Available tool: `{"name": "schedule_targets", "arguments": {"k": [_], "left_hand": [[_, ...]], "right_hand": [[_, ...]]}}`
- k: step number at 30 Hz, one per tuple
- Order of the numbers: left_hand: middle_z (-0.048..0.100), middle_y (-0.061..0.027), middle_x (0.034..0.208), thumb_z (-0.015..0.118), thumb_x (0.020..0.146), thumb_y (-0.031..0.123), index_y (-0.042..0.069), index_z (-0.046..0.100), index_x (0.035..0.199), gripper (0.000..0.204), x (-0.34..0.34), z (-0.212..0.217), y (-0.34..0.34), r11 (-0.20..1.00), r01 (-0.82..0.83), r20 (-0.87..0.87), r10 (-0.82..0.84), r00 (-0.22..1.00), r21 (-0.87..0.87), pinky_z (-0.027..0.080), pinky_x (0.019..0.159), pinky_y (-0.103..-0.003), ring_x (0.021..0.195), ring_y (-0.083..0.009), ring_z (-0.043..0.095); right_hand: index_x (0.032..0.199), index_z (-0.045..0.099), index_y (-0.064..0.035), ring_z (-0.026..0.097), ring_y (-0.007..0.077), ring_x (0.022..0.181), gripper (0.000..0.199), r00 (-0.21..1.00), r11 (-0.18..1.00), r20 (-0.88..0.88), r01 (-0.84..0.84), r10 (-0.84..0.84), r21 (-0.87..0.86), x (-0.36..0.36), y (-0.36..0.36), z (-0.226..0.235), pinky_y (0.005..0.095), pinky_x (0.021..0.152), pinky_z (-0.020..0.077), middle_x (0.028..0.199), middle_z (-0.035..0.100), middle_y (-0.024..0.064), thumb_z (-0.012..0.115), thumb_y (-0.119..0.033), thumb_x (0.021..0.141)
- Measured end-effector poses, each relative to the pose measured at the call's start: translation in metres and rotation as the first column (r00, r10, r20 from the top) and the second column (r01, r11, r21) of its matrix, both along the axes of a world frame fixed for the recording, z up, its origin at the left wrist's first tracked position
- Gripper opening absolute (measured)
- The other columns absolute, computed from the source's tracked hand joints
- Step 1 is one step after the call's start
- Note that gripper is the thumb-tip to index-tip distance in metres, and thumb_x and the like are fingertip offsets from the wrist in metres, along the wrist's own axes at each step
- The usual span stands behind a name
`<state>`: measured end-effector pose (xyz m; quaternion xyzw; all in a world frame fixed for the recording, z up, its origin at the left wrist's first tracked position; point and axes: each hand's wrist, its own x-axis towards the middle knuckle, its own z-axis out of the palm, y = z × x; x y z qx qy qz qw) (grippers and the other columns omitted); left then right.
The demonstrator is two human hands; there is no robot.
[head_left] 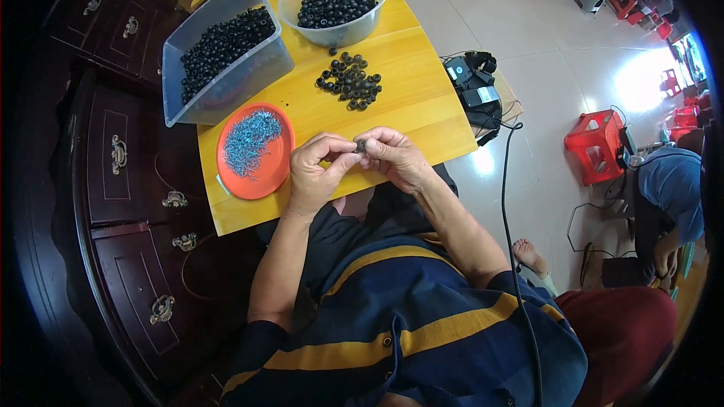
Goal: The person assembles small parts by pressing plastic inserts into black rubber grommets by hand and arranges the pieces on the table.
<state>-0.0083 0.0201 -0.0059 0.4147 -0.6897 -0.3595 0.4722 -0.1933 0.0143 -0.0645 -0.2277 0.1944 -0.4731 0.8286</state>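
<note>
Close together over the near edge of the yellow table (411, 68), my two hands meet at the fingertips. My right hand (398, 160) pinches a small black round part (361, 146) between thumb and fingers. The thumb and forefinger of my left hand (318, 169) are pressed together against that part's left side; whether they grip it or something tiny is hidden. Left of my hands, an orange-red plate (280, 169) holds a heap of small thin blue-silver pieces (249, 143). Beyond my hands lies a loose pile of black ring-shaped parts (351, 81).
A clear rectangular bin (249, 79) and a round clear tub (381, 11), both full of black parts, stand at the table's far side. A dark wooden cabinet (113, 203) borders the left. A black cable (507, 196) hangs right. Red stools (596, 147) and another person (667, 196) are farther right.
</note>
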Motion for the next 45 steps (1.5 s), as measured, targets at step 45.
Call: {"name": "schedule_targets", "arguments": {"k": [45], "left_hand": [[0.058, -0.0048, 0.076, 0.079, 0.078, 0.003, 0.003, 0.07, 0.113, 0.036, 0.002, 0.026, 0.018, 0.979, 0.177, 0.285, -0.199, 0.938, 0.102, 0.048, 0.059, -0.029, 0.063, -0.014, 0.057]], "right_hand": [[0.089, 0.054, -0.0088, 0.063, 0.0095, 0.077, 0.024, 0.963, 0.971, -0.23, -0.18, 0.141, -0.16, -0.016, 0.0, 0.025, 0.0228, 0.071, 0.0523, 0.083, 0.065, 0.0008, 0.077, -0.013, 0.089]]}}
